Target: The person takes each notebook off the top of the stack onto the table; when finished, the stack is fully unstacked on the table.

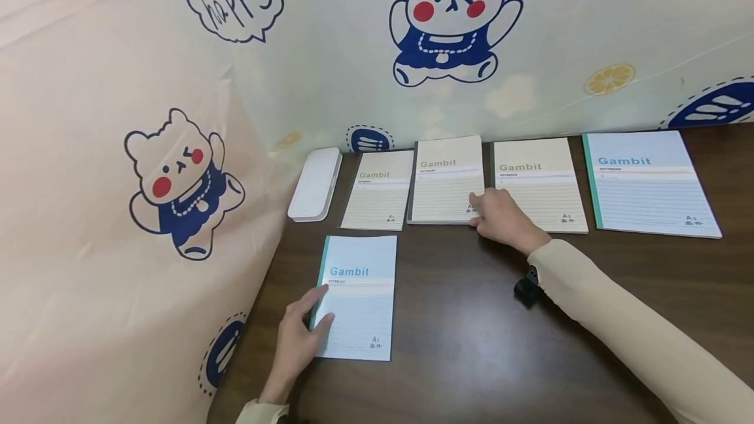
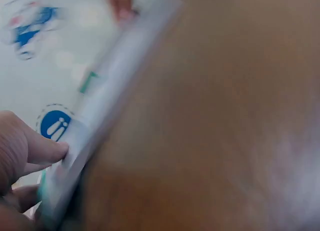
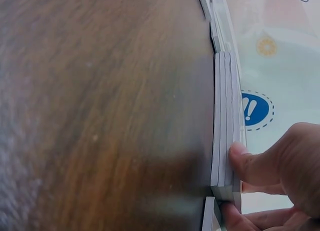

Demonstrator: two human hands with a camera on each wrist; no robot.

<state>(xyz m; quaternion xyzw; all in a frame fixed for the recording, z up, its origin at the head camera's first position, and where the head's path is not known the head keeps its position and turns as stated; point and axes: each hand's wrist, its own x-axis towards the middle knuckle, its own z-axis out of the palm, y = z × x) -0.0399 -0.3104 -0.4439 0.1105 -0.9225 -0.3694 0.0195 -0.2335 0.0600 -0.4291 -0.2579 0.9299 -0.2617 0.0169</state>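
Note:
A blue notebook with a green spine lies on the table at the front left. My left hand rests along its left side, thumb and forefinger spread over the cover; the left wrist view is blurred. Farther back, a thick stack of cream notebooks sits in the middle of the row. My right hand pinches its front right corner. The right wrist view shows the thumb against the stack's front edge, with another finger partly hidden at its side.
Left of that stack lies a smaller cream notebook, then a white box. To the right are another cream notebook and a large blue notebook. Printed cloth hangs behind and to the left of the dark table.

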